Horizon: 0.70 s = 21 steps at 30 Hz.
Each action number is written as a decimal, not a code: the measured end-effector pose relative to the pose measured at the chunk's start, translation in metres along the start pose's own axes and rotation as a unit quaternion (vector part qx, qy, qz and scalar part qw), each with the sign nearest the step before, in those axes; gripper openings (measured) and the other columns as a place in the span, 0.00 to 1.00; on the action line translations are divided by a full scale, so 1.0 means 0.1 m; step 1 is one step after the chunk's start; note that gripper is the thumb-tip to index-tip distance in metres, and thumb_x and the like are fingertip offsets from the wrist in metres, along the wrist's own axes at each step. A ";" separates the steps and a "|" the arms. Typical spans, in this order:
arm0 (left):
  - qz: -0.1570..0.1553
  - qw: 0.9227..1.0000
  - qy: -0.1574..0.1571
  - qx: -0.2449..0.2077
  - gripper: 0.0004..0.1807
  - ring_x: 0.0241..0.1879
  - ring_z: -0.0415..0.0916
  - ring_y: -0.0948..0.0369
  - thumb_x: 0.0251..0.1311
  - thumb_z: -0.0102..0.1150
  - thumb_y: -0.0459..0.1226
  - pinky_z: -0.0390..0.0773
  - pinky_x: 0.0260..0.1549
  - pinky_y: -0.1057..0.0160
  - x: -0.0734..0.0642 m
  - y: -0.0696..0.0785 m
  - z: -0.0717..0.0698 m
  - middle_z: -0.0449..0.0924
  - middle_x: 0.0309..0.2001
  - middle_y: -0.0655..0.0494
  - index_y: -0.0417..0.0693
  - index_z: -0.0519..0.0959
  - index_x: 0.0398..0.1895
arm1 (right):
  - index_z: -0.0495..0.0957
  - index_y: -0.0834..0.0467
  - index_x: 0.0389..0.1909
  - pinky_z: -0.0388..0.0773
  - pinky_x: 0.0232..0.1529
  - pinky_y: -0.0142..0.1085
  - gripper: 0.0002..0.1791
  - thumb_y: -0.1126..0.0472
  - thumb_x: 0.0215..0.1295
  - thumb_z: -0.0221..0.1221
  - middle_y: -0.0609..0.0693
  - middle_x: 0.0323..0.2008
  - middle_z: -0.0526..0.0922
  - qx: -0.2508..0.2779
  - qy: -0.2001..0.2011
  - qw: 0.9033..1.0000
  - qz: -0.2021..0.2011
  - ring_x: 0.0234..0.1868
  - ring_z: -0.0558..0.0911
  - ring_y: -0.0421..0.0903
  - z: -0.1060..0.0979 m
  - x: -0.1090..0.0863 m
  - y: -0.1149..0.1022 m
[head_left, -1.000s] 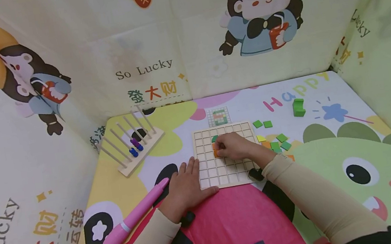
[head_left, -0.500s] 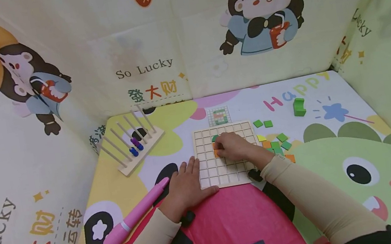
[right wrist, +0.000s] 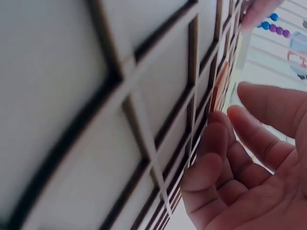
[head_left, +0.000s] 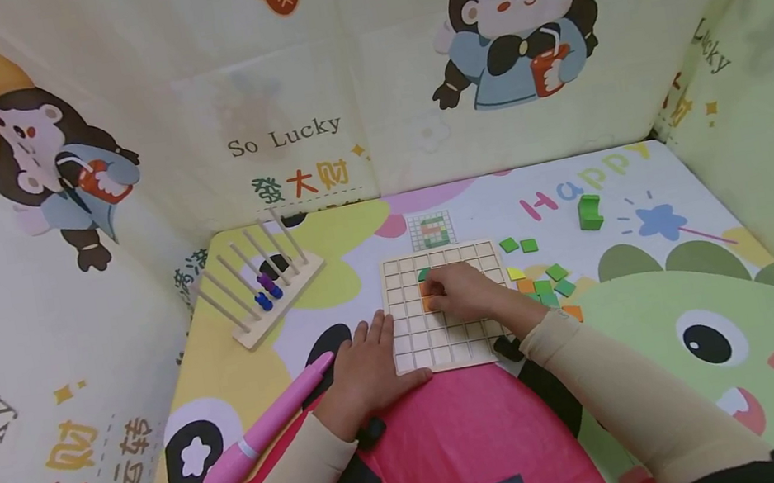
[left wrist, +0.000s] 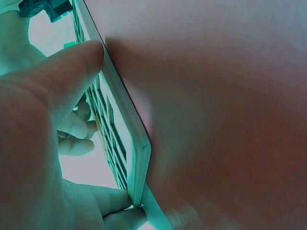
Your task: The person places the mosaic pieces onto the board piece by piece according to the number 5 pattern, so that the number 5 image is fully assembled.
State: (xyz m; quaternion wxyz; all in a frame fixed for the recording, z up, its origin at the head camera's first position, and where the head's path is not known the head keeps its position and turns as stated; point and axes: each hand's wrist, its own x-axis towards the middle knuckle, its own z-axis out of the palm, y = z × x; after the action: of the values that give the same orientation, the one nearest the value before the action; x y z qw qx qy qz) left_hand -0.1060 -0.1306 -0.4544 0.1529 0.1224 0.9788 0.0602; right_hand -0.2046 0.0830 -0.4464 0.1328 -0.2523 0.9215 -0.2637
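Note:
My left hand [head_left: 364,366] lies with straight, spread fingers at the near left corner of the wooden grid board [head_left: 410,342]. Its thumb [left wrist: 79,62] touches the board's front edge while the fingers run along the left side. Over the middle of the board, my right hand [head_left: 465,290] has curled fingers, their tips right at the orange tile [right wrist: 221,86] in the grid. I cannot tell whether they pinch that tile. A green tile [head_left: 424,274] shows just beyond the fingertips. The right palm and wrist cover several cells.
Several loose green tiles [head_left: 529,245] lie right of the board, with yellow and orange tiles [head_left: 525,286] among them. A printed pattern card [head_left: 432,230] sits behind it. To the left are a peg stand [head_left: 279,303] with beads and a pink pen-shaped object [head_left: 272,426]. A green block [head_left: 589,212] stands far right.

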 end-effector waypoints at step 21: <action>-0.002 1.000 -0.002 -0.011 0.63 0.80 0.54 0.41 0.55 0.59 0.74 0.62 0.72 0.35 0.01 -0.01 0.03 0.53 0.83 0.46 0.46 0.51 0.84 | 0.80 0.62 0.58 0.80 0.46 0.45 0.19 0.55 0.74 0.62 0.53 0.46 0.85 0.064 0.036 0.995 0.066 0.44 0.83 0.49 -0.43 -0.57 0.51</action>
State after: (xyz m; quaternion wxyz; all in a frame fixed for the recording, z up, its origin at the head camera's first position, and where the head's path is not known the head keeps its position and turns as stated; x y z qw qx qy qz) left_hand -0.1063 -0.1311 -0.4577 0.1564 0.1192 0.9779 0.0705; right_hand -0.1935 0.1689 -0.4324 0.1322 -0.1720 0.9217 -0.3217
